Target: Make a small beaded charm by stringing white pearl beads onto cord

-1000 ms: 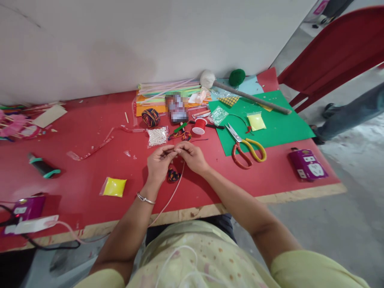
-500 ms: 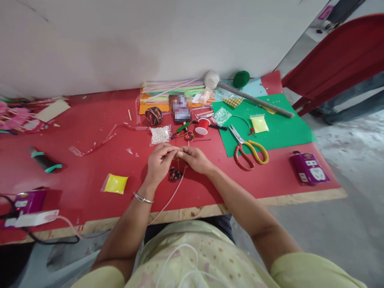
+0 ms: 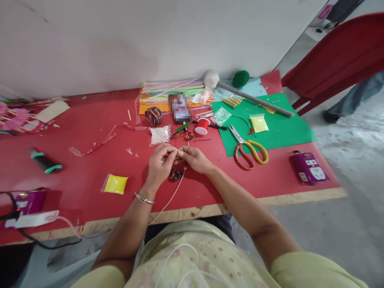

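I see a red bench (image 3: pixel 75 168) against a white wall (image 3: pixel 120 40), grey floor (image 3: pixel 345 208) at right. At centre frame my left hand (image 3: pixel 160 163) and right hand (image 3: pixel 195 159) pinch a pink cord (image 3: pixel 169 200); scissors (image 3: pixel 247 147) lie right.

two yellow packets (image 3: pixel 115 184) (image 3: pixel 259 123), two purple sockets (image 3: pixel 308 167) (image 3: pixel 26 202), one scissors (image 3: pixel 249 149), one red spool (image 3: pixel 202 126).
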A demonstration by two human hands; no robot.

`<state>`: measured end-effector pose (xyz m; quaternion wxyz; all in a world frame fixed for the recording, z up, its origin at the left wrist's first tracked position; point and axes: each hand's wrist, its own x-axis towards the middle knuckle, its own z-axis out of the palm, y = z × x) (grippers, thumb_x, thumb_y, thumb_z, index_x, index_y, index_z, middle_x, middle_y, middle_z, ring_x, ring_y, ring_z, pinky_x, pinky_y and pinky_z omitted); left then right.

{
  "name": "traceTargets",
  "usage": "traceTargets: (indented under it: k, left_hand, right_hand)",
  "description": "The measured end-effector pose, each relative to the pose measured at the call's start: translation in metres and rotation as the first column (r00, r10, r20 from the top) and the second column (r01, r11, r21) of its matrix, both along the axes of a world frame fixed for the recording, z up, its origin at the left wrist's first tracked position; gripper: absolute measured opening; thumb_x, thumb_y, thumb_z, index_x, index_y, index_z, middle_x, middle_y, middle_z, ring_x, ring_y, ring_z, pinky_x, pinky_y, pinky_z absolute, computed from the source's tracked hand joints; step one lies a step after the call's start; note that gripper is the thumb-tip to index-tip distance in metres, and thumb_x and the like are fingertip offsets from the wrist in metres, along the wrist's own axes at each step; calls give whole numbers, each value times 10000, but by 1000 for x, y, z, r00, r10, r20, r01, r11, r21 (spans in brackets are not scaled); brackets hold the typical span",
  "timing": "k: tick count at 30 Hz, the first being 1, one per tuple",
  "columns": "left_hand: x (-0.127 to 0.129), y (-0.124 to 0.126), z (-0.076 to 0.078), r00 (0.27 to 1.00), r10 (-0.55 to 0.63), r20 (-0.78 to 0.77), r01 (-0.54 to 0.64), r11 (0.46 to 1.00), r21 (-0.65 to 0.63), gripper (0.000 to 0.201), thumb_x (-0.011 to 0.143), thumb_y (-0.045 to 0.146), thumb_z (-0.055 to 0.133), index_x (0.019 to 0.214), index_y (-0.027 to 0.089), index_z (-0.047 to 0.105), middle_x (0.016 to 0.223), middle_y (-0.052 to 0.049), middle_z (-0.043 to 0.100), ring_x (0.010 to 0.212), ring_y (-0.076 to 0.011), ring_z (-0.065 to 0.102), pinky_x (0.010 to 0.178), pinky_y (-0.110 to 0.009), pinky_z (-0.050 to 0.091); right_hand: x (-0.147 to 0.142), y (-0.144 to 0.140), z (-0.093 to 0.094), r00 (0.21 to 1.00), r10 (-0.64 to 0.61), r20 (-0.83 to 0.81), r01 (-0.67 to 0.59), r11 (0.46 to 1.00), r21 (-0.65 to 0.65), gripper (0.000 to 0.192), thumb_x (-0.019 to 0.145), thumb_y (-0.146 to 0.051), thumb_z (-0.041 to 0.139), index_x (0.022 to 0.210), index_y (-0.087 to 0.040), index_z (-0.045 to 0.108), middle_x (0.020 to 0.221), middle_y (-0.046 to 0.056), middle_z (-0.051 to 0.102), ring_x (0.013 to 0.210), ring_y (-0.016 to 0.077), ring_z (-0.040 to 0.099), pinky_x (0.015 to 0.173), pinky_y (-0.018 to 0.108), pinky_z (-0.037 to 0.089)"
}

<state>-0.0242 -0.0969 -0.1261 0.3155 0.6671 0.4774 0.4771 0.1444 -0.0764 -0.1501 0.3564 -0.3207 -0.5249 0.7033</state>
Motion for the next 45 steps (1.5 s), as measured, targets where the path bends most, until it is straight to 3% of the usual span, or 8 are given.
traceTargets:
  k: [6,12,18,22,31,38,42,45]
  left_hand:
    - [5,-2,-13,973,-5,231,52,979,-198,171,966,367,596,904,208,600,878,-33,570,676,-122,579,514,-215,506]
    - [4,-1,-17,935,-5,355,128,937,-325,195,960,418,612,1043,242,616,805,-9,587,576,-110,559,510,-238,512]
    - [3,2,-21,949,-6,315,94,960,-264,230,934,429,645,860,219,590,828,-6,564,561,-100,510,493,-241,465]
    - [1,6,-26,981,112,157,-95,989,-116,221,946,392,625,830,208,591,793,-10,570,711,-141,550,645,-264,474]
    - [1,8,-30,981,193,-1,-193,981,-12,202,968,362,577,838,210,560,831,-23,584,802,-171,556,751,-305,453]
    - [1,7,-34,965,242,104,-228,965,-128,263,984,449,550,872,213,584,781,-18,577,692,-147,539,652,-272,466]
    - [2,7,-32,939,218,265,-152,957,-248,328,1005,508,480,1083,229,634,865,-28,617,609,-115,510,546,-241,431]
    - [3,6,-28,966,167,198,-123,969,-216,268,962,468,589,1024,224,678,870,-30,637,684,-130,558,607,-247,458]
  right_hand:
    - [-1,0,0,1000,3,-25,-4,1000,-29,492,871,-652,647,899,-168,566,796,37,681,768,168,691,486,194,493]
    - [-1,0,2,1000,16,-8,-16,1000,-13,481,895,-640,621,917,-162,576,798,42,699,737,152,683,510,197,497]
    - [-2,-1,1,1000,-14,-5,14,1000,-15,476,880,-629,646,879,-157,582,785,41,693,673,132,640,511,207,500]
    - [-5,0,-3,996,-83,34,83,996,-12,462,814,-579,735,933,-141,649,753,0,643,607,96,566,532,212,488]
    - [-5,-1,-2,972,-163,170,129,972,198,340,828,-465,718,849,-134,641,676,-26,576,585,78,472,543,213,372]
    - [-4,0,-2,968,-174,183,143,975,171,330,839,-469,696,844,-149,618,661,-25,578,549,84,490,521,214,393]
    - [-5,-1,-3,973,-165,160,148,983,112,372,819,-509,714,868,-150,629,664,-21,593,537,87,504,500,212,400]
    - [-6,0,-4,974,-171,150,156,982,110,376,806,-508,727,846,-148,625,653,-22,595,538,85,508,502,208,396]
